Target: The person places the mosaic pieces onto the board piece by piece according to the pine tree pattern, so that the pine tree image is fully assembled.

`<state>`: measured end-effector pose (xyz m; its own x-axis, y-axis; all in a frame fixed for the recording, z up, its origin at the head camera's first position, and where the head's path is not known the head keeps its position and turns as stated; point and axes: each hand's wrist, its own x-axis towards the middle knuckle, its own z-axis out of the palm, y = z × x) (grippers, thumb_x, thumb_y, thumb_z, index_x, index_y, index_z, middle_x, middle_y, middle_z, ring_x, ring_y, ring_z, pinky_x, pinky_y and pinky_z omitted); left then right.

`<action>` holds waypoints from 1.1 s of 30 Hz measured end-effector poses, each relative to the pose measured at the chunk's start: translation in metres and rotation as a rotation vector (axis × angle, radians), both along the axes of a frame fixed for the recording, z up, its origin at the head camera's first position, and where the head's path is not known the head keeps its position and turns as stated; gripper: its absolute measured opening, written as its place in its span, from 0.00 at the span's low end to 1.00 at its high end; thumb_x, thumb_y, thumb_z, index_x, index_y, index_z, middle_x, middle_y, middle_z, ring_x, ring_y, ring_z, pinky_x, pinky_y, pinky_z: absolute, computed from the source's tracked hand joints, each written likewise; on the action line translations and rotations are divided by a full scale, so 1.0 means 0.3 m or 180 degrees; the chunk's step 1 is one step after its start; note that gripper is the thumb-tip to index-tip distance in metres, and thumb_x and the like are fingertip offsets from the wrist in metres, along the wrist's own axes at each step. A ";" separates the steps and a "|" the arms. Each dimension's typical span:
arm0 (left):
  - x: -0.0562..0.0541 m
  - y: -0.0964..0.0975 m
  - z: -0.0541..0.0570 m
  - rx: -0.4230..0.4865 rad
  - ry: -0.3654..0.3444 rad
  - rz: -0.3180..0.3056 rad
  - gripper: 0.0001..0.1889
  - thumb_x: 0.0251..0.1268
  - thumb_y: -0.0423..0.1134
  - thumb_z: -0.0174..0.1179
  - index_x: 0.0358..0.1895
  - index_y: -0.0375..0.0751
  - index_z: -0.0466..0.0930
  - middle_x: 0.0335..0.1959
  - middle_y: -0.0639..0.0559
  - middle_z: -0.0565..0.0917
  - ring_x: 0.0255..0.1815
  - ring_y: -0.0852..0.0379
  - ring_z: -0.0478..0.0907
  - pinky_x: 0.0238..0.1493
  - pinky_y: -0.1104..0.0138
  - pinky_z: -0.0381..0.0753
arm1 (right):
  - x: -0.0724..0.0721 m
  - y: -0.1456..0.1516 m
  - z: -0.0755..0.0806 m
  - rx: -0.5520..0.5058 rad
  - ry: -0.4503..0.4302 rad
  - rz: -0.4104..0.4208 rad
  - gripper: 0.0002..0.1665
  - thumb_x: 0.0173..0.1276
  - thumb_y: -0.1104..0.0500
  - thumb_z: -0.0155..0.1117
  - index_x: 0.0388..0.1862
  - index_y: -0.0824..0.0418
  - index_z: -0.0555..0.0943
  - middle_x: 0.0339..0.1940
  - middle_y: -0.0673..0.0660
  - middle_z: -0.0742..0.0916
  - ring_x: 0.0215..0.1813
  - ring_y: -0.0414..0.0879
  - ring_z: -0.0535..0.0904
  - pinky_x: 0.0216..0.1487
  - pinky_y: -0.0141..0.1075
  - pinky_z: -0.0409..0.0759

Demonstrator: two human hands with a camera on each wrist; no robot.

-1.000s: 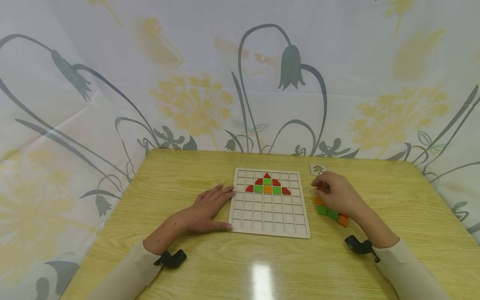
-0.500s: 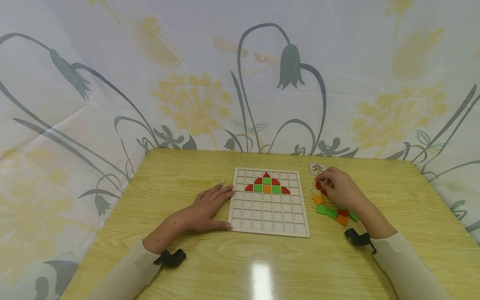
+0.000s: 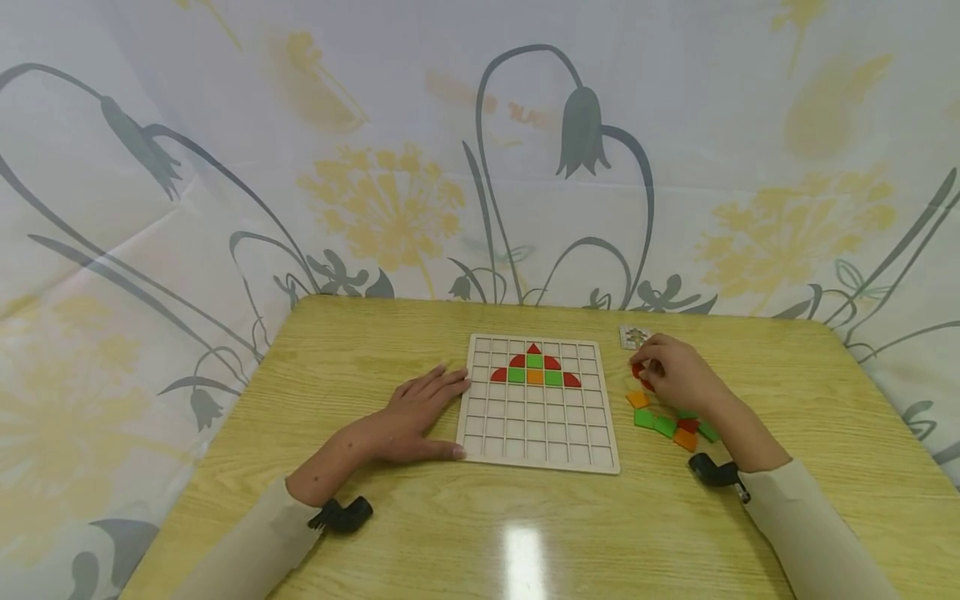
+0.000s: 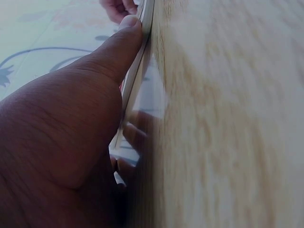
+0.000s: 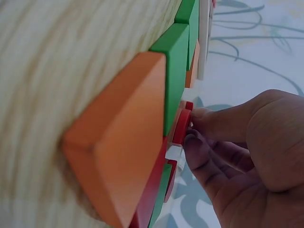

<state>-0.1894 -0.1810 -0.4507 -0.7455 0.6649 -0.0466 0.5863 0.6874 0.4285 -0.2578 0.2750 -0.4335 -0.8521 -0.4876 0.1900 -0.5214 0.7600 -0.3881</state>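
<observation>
My left hand (image 3: pixel 416 421) lies flat beside a pale wooden grid board (image 3: pixel 540 433), fingertips and thumb touching its left edge. In the left wrist view, the thumb (image 4: pixel 111 52) presses against the board's rim. Red, green and orange tiles form a stepped triangle in the board's upper rows, with a green tile (image 3: pixel 534 361) under the red tip. To the right of the board, my right hand (image 3: pixel 678 375) pinches a red tile (image 5: pixel 182 124) between thumb and fingers, low by the table. Its full shape is hidden by the fingers.
Loose tiles lie just nearer than the right hand, among them an orange tile (image 3: pixel 637 399), a green tile (image 3: pixel 643 418) and another orange tile (image 3: pixel 684 439). A small patterned card (image 3: pixel 634 337) lies behind that hand. A flowered cloth (image 3: pixel 420 167) hangs behind the table (image 3: pixel 360 333).
My right hand has shifted slightly back and right, uncovering more loose tiles; red tiles came into sight at its fingertips. The left hand and the board have stayed still.
</observation>
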 end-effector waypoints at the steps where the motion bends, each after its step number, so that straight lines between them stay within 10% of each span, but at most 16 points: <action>1: 0.000 0.000 0.000 -0.0002 -0.0004 0.0000 0.53 0.71 0.66 0.64 0.88 0.48 0.48 0.90 0.50 0.46 0.89 0.41 0.37 0.81 0.36 0.48 | 0.000 0.000 0.000 0.0004 -0.0016 0.0001 0.09 0.71 0.74 0.64 0.47 0.71 0.88 0.47 0.65 0.85 0.40 0.53 0.82 0.42 0.49 0.84; 33: 0.003 0.000 -0.003 0.0002 -0.0035 0.0022 0.53 0.71 0.68 0.63 0.88 0.49 0.47 0.90 0.52 0.46 0.89 0.42 0.36 0.81 0.36 0.48 | 0.010 -0.008 0.010 -0.0204 -0.0620 -0.0143 0.06 0.70 0.65 0.75 0.39 0.60 0.84 0.33 0.50 0.86 0.32 0.44 0.78 0.35 0.36 0.78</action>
